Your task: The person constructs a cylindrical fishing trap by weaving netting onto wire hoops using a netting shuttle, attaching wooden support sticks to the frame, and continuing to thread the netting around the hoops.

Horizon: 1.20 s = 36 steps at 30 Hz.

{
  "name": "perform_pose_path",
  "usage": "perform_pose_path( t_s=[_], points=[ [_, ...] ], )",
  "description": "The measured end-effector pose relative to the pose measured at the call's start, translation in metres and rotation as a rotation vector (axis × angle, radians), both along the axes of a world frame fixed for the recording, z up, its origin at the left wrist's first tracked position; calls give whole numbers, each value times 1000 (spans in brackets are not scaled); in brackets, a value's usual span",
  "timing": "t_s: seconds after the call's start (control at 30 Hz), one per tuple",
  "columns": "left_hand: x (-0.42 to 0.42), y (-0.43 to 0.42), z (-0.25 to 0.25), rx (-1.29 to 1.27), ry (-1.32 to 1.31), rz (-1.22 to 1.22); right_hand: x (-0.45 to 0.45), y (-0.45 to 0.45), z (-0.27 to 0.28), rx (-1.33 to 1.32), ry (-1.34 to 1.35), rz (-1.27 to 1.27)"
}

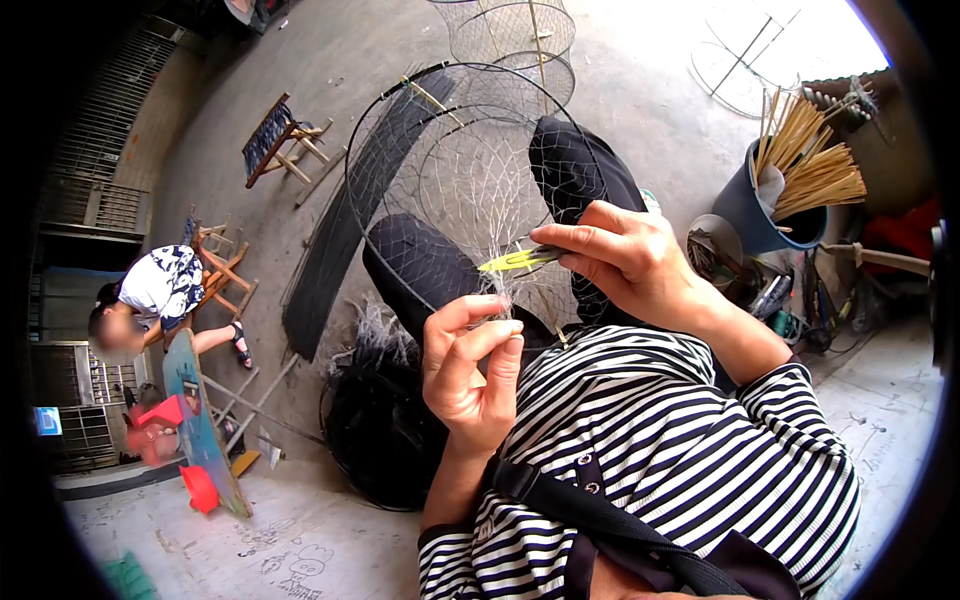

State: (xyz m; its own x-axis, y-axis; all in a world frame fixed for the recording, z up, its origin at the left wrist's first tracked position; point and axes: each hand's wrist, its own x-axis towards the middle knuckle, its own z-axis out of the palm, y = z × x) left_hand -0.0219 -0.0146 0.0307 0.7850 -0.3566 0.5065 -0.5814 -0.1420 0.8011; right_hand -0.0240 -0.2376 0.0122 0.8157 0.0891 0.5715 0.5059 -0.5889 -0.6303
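Observation:
My right hand (630, 255) pinches a yellow-green netting needle (518, 260), its tip pointing left across gathered white mesh. Just below, my left hand (470, 370) is closed, with thumb and fingertips pinching the bunched strands of the net (490, 205). This net is stretched on a round dark hoop (352, 150) that rests over my knees. Further hoops of the same netting (510, 30) extend away along the floor. The exact strand under the needle's tip is too fine to make out.
A blue bucket (755, 225) of thin bamboo sticks (815, 165) stands at right. At left are a folding stool (285, 140), a seated person (165, 290) and a tilted board (190, 400). A dark bundle of strips (350, 230) lies beside my legs.

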Motion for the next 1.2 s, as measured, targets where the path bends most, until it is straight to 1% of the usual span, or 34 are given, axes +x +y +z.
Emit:
perform_pose_path(
  t_s=[0.03, 0.07, 0.1, 0.13, 0.2, 0.23, 0.3, 0.33, 0.37, 0.4, 0.43, 0.47, 0.5, 0.53, 0.57, 0.63, 0.83, 1.03, 1.13, 1.2],
  points=[
    [0, -3, 0, 27, -27, 12, 4, 3, -1, 72, -13, 25],
    [0, -7, -1, 102, -82, 26, 4, 6, 3, 165, 98, 116],
    [-1, -11, -2, 180, -135, 36, 7, 14, 4, 339, 171, 193],
    [1, -17, -3, 251, -257, 25, 11, 20, 6, 600, 399, 332],
    [2, -21, -5, 370, -361, -4, 19, 33, 1, 1073, 731, 550],
    [2, -21, -7, 414, -398, 2, 26, 32, -6, 1042, 803, 549],
    [4, -13, 2, 418, -363, 13, 25, 18, 1, 306, 335, 204],
    [6, -8, 1, 361, -306, 28, 24, 10, -1, 460, 307, 121],
    [7, -4, 2, 283, -229, 26, 22, 2, 4, 1009, 464, 160],
    [5, 1, 5, 230, -116, 30, 21, -15, 5, 946, 405, 81],
    [3, 4, 9, 177, -5, 31, 22, -18, 3, 798, 362, -69],
    [7, 6, 1, 61, 3, -26, 24, -19, -4, 295, 144, -222],
    [9, 6, 0, 25, 35, -40, 26, -20, -15, -212, -77, -360],
    [10, 7, -1, -10, 70, -56, 23, -19, -21, -343, 21, -302],
    [10, 7, -2, -45, 106, -73, 21, -17, -29, -409, 73, -295],
    [11, 7, -3, -55, 87, -80, 19, -13, -33, -451, 91, -296],
    [10, 7, 0, -39, 71, -68, 17, -7, -25, -361, 103, -228],
    [7, 6, 0, -58, 77, -44, 8, -12, -24, -345, 180, -191],
    [6, 7, 2, -51, 75, -34, 4, -14, -28, -350, 189, -112],
    [6, 5, 1, -40, 53, -38, -1, -16, -23, -173, 211, 12]
  ],
)
